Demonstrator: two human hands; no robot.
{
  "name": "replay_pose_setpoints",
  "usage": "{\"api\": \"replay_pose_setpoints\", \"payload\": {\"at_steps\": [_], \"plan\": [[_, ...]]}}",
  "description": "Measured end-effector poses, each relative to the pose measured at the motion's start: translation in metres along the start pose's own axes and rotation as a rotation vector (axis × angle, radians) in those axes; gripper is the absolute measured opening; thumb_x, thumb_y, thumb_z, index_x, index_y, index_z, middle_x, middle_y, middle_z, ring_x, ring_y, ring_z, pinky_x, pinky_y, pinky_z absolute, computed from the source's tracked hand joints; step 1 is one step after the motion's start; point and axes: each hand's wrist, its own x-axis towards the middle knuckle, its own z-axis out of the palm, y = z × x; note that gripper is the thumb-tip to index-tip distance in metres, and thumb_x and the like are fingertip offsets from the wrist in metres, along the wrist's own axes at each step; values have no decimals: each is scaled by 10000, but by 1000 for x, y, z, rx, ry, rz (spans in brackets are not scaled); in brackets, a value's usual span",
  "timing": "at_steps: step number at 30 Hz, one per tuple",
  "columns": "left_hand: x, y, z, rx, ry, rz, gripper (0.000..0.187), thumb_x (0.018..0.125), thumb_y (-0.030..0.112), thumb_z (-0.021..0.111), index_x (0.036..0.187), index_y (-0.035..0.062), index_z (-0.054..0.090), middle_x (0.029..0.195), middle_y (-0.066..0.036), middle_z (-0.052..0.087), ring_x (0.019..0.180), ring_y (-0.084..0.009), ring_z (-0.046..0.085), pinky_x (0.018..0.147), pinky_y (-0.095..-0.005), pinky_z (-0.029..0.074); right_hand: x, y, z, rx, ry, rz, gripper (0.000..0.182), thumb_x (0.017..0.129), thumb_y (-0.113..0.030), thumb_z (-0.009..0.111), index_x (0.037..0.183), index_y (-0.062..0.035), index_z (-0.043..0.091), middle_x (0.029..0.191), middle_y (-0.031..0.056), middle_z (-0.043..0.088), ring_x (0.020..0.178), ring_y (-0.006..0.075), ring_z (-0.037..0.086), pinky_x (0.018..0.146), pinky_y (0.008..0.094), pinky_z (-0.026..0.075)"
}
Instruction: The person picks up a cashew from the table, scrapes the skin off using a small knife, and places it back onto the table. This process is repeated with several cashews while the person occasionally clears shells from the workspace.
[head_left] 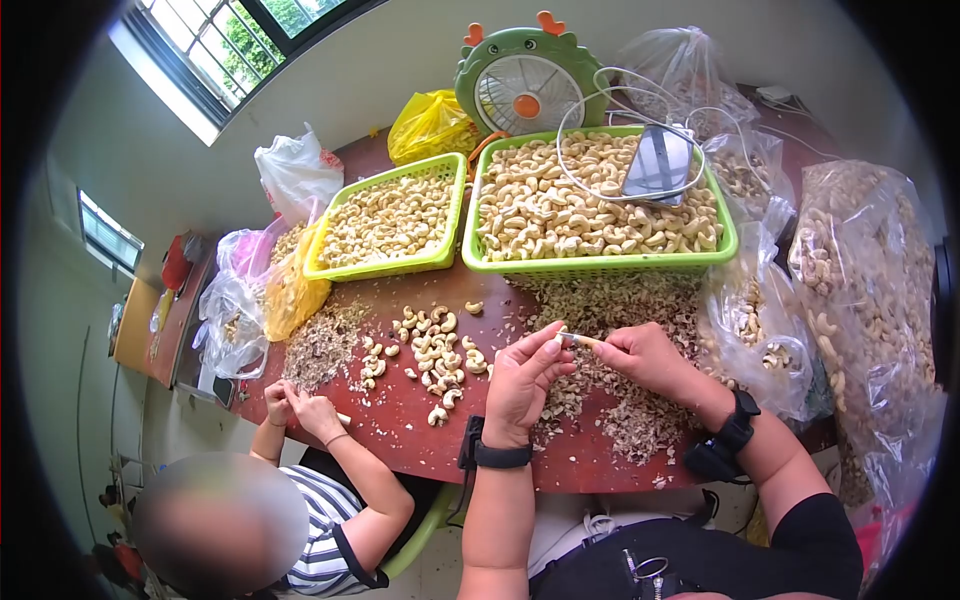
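Note:
My left hand (522,388) is closed in a pinch, holding a small cashew nut (561,331) at its fingertips. My right hand (652,358) is wrapped round the pale handle of a small knife (588,341), whose short blade meets the nut. Both hands are raised over a heap of peeled skin flakes (640,415) on the red table (400,440). Left of my left hand lies a loose group of pale cashews (437,350). A black band sits on each of my wrists.
Two green baskets of cashews (468,255) (380,268) stand behind the hands. A phone with a white cable (657,165) rests on the larger one; a green fan (525,80) stands behind. Plastic bags of nuts (860,270) line the right. Another person's hands (303,408) work at left.

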Motion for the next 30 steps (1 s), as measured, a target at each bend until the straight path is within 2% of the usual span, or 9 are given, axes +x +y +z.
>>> {"api": "replay_pose_setpoints", "payload": {"at_steps": [10, 15, 16, 20, 21, 24, 25, 30], "plan": [[1, 0, -3, -6, 17, -66, 224, 785, 37, 558, 987, -56, 530, 826, -105, 588, 689, -142, 581, 614, -238, 509, 0, -3, -2, -117, 10, 30, 334, 776, -321, 563, 657, -11, 588, 492, 93, 495, 433, 122, 428, 423, 287, 346], [-3, 4, -7, 9, -11, -107, 235, 772, 39, 556, 984, -58, 527, 826, -125, 573, 682, -154, 560, 592, -242, 493, 6, 13, -12, -77, 186, 25, 356, 779, -335, 539, 645, -7, 572, 502, 122, 491, 443, 161, 459, 460, 313, 380], [-3, 5, -5, 30, -1, -98, 245, 776, 42, 550, 998, -60, 521, 839, -128, 574, 700, -155, 556, 598, -247, 487, 5, 11, -16, -47, 166, 74, 369, 783, -342, 521, 653, 0, 567, 512, 133, 497, 447, 179, 470, 477, 324, 391], [0, 4, -1, -46, 77, 17, 252, 821, 104, 497, 1021, -47, 520, 837, -128, 588, 704, -162, 567, 594, -251, 485, 6, 12, -12, -25, 143, 60, 366, 782, -332, 523, 641, 4, 560, 499, 126, 483, 437, 165, 448, 455, 321, 378], [-1, 4, -2, -62, 82, 26, 234, 838, 126, 473, 1001, -35, 521, 841, -127, 589, 699, -160, 566, 594, -247, 482, 6, 10, -13, -15, 132, 71, 364, 783, -328, 529, 631, 1, 562, 493, 105, 482, 437, 139, 438, 442, 307, 369], [0, 2, -11, -181, 76, 62, 181, 832, 68, 481, 981, -28, 519, 852, -133, 590, 691, -156, 578, 610, -249, 494, 4, 8, -12, 7, 89, 105, 362, 783, -324, 537, 623, 0, 562, 488, 79, 485, 439, 115, 428, 437, 292, 362], [0, 3, -8, -184, 136, 60, 137, 828, 57, 482, 939, -7, 529, 845, -130, 590, 679, -155, 576, 599, -244, 492, 2, 6, -12, -7, 91, 93, 352, 784, -314, 546, 623, -2, 562, 479, 56, 476, 442, 95, 416, 431, 279, 349], [3, 0, -14, -185, 226, 75, 126, 832, 101, 505, 922, 18, 534, 810, -106, 597, 646, -144, 568, 568, -235, 486, -3, 2, -10, 71, 67, 72, 363, 794, -318, 541, 625, 3, 555, 470, 44, 448, 446, 85, 383, 426, 271, 334]]}}
